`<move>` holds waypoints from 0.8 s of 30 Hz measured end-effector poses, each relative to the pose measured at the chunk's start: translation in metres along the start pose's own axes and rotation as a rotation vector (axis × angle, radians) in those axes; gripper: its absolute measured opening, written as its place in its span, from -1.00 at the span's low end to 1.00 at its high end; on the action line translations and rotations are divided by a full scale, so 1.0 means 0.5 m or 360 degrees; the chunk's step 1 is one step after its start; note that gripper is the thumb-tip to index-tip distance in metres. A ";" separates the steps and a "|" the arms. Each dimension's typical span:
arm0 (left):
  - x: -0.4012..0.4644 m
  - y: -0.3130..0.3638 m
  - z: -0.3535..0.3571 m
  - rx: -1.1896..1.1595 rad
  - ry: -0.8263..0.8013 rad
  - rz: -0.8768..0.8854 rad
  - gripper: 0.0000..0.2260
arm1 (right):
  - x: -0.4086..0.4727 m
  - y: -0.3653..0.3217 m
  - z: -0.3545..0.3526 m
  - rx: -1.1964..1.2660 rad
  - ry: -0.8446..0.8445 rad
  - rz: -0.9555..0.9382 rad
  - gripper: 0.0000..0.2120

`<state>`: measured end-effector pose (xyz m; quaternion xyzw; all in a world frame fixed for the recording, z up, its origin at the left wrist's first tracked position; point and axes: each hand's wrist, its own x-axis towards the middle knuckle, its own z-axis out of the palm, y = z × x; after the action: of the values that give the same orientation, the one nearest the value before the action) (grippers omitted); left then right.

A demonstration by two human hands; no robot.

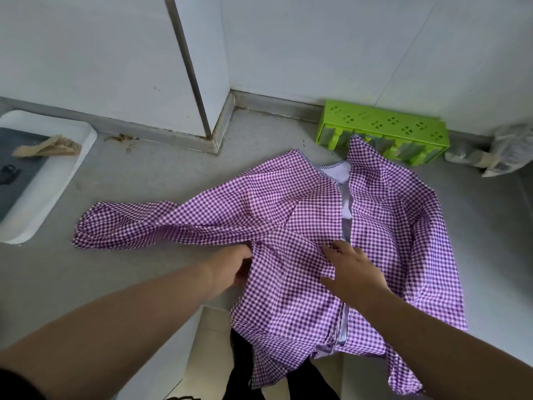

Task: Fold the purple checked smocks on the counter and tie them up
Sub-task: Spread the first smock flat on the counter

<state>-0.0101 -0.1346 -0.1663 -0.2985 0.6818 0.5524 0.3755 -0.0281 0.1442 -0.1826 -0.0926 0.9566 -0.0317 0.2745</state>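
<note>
Grey worktop (161, 180), marked with brown stains near the rear upstand at centre-left. White wall panels (86, 53) behind, forming a projecting corner with a metal vertical strip (190, 67) along it.

At far left, 1 white tray (66, 166) with rounded corners, lying flat on the worktop and cut off by the frame edge. A dark grey liner (20, 166) sits inside it. A light wooden brush-like item (49, 147) rests on the liner; a small black object (8, 173) lies beside it, too unclear to identify.

At rear right, 1 lime-green perforated plastic rack (383, 125) against the wall.

At far right, crumpled clear plastic bags (507, 151), contents not discernible.
</note>
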 end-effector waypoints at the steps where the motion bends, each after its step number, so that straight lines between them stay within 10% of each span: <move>1: -0.001 -0.001 0.006 -0.0246 -0.0093 -0.0053 -0.84 | 0.000 0.000 0.000 -0.0015 -0.0006 -0.0010 -0.26; 7: 0.004 -0.020 0.011 -0.0103 -0.0292 -0.0019 -0.72 | 0.004 0.003 -0.001 -0.0065 -0.0010 -0.0061 -0.23; 19: -0.012 -0.040 -0.041 -0.0088 0.0231 0.0174 -0.59 | 0.015 0.034 -0.014 -0.0056 -0.0057 -0.0069 -0.23; 24: -0.034 -0.043 -0.060 -0.0093 -0.0436 -0.0127 -0.61 | 0.032 0.019 -0.018 -0.0065 -0.0094 0.0040 -0.16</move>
<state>0.0114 -0.1687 -0.1600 -0.2578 0.5954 0.5922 0.4778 -0.0476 0.1506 -0.1841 -0.0872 0.9496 -0.0062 0.3011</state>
